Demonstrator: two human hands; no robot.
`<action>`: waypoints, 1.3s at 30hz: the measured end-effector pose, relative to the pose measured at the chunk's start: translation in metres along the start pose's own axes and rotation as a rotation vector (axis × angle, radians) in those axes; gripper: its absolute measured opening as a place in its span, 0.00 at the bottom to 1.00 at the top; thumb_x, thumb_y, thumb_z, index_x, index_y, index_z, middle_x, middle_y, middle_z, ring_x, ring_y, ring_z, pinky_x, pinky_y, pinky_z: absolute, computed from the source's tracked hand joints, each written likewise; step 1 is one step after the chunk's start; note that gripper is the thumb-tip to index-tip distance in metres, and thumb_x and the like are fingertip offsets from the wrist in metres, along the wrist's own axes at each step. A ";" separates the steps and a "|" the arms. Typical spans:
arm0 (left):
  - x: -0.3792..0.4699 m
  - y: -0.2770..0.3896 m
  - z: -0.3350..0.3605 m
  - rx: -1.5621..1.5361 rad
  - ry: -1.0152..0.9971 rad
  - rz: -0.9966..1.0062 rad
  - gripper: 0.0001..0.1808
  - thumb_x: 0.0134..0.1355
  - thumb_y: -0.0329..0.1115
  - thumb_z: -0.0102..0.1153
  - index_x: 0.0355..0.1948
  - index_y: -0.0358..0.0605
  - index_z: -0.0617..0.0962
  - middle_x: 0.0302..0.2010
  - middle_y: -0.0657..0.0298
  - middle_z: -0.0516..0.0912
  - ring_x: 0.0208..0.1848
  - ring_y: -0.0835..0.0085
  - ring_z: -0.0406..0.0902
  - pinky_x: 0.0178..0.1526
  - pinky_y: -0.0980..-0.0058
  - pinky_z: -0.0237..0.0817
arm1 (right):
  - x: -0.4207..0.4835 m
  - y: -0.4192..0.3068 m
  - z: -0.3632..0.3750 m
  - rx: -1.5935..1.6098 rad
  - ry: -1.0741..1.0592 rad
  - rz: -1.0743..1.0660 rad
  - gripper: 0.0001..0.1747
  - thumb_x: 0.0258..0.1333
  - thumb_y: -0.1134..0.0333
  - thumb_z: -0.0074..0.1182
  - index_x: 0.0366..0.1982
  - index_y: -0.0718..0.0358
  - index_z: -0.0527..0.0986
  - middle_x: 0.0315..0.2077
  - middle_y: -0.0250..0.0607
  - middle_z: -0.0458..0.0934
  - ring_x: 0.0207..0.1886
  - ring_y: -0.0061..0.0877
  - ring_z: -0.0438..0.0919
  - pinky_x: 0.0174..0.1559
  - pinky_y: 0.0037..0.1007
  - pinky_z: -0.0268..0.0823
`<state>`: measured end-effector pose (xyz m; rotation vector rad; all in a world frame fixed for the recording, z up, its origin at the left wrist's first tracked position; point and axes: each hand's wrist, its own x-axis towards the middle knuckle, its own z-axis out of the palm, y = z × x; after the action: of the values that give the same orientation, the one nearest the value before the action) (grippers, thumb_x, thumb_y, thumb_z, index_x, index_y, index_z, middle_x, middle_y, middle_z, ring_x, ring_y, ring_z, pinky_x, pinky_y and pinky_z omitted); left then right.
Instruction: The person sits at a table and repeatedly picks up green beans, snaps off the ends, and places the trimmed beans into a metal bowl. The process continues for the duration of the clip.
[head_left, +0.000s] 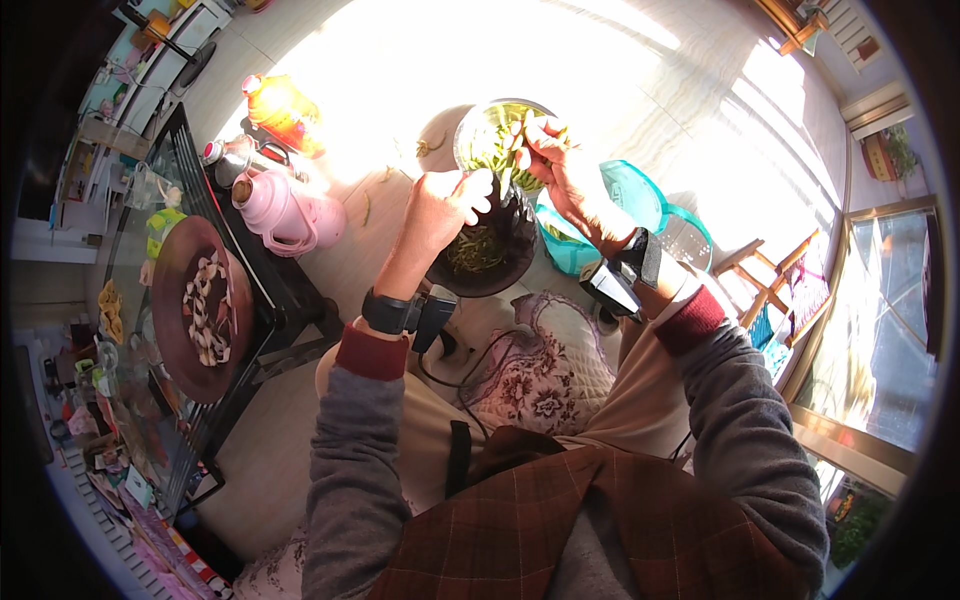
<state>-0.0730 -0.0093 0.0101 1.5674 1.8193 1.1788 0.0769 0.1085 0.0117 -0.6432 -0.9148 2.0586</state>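
Observation:
My right hand (559, 161) is in front of a metal bowl (459, 142) of cut green beans (487, 139), fingers pinched on a green bean (527, 122). My left hand (448, 201) is above the left side of a bin lined with a dark plastic bag (517, 225). Its fingers are curled, and glare and the hand itself hide whether anything is between them. Thin green scraps (476, 249) lie in the bin. To the right, below my right hand, stands a teal plastic basket (630, 191) with some green pods inside.
At left, a pink thermos jug (289, 210), a clear bottle (232, 159) and an orange-filled jug (285, 112) stand on the tiled floor. A glass table (135, 247) holds a brown bowl (169, 300) of pale pieces. A quilted floral cushion (547, 375) lies between my legs.

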 end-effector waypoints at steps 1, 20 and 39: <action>0.001 0.004 0.000 -0.298 -0.078 -0.043 0.08 0.58 0.32 0.55 0.30 0.39 0.82 0.23 0.58 0.82 0.22 0.68 0.79 0.26 0.71 0.69 | -0.001 0.002 0.001 0.039 -0.059 -0.031 0.06 0.62 0.72 0.50 0.39 0.63 0.76 0.33 0.32 0.79 0.35 0.19 0.78 0.41 0.21 0.73; -0.004 0.005 0.006 0.397 0.177 0.173 0.02 0.50 0.24 0.54 0.22 0.38 0.74 0.21 0.51 0.77 0.28 0.52 0.76 0.31 0.59 0.66 | -0.010 0.023 0.001 -1.277 -0.545 -0.731 0.06 0.49 0.74 0.55 0.32 0.66 0.77 0.31 0.48 0.78 0.36 0.41 0.78 0.38 0.33 0.70; -0.012 -0.028 0.018 0.635 0.021 0.093 0.05 0.51 0.27 0.51 0.21 0.40 0.78 0.22 0.51 0.80 0.26 0.53 0.79 0.29 0.60 0.70 | 0.060 -0.015 -0.030 -0.281 0.205 -0.200 0.20 0.61 0.66 0.52 0.53 0.67 0.69 0.46 0.44 0.77 0.23 0.12 0.63 0.25 0.13 0.56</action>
<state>-0.0714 -0.0147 -0.0251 1.9885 2.2956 0.6748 0.0699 0.1753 -0.0024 -0.8573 -1.1093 1.6682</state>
